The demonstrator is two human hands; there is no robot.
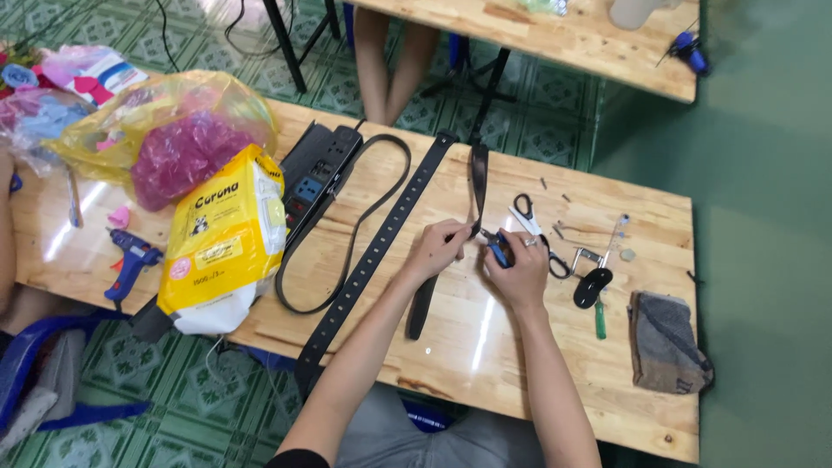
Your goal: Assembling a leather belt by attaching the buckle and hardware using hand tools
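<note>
Carefully now: left hand [438, 247] pinching the black strap [477, 186] near its lower part, thumb and fingers clamped on the leather where it rises off the wooden table [433, 355]. Right hand [518, 269] clenched around a small blue-handled tool [497, 249], tip pressed at the same spot on the strap, just beside the left fingertips. Hard to tell whether cutter or pliers; too small to say.

Risks, as judged from this pose:
- Tool tip touching the strap right next to the left fingers; a slip off the slick leather could nick or pinch them.
- Strap held only at one point, upper end standing free; could twist or flop mid-squeeze and put the mark or cut off line.
- Scissors [529, 225] lying just beyond the right hand, with small metal parts [589, 257] and a green-handled screwdriver [600, 319] near; an elbow sweep could scatter them toward the table edge.
- Long punched belt [373, 260] running under the left forearm, far end overhanging; could drag or slide off.
- Power strip [316, 169] and looped strap [347, 225] well apart to the left, no trouble there.
</note>
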